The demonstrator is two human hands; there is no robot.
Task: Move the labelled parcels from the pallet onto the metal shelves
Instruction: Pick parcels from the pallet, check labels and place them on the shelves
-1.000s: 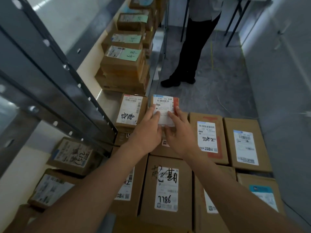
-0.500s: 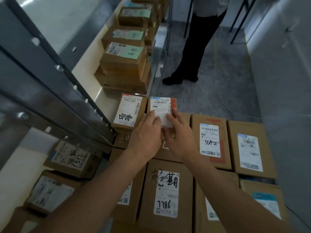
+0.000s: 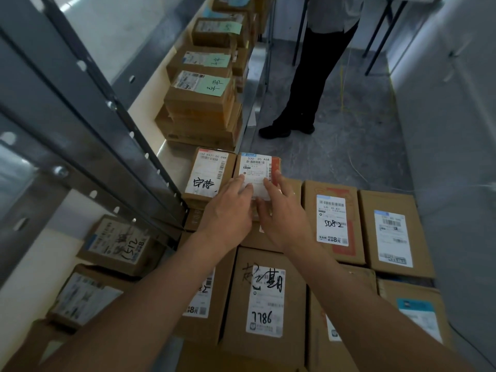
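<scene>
A small cardboard parcel (image 3: 258, 167) with a white label and a red side sits at the far end of the stacked parcels, beside the metal shelf (image 3: 171, 154). My left hand (image 3: 228, 208) and my right hand (image 3: 281, 213) both lie on its near part, fingers resting on the label; whether they grip its sides is hidden. Left of it stands another labelled parcel (image 3: 209, 174) at the shelf's edge. Several labelled parcels fill the stack below my arms, among them one marked 7786 (image 3: 265, 302) and one marked 5082 (image 3: 332, 221).
Stacks of parcels with green notes (image 3: 201, 103) stand further along the shelf. Lower shelf parcels (image 3: 118, 242) lie at the left behind slanted grey shelf struts (image 3: 80, 124). A person's dark trousers and shoes (image 3: 303, 84) stand on the grey floor ahead.
Both hands stay on the small parcel and have slid slightly toward me along its label. The view has tilted a little; the parcel has barely moved.
</scene>
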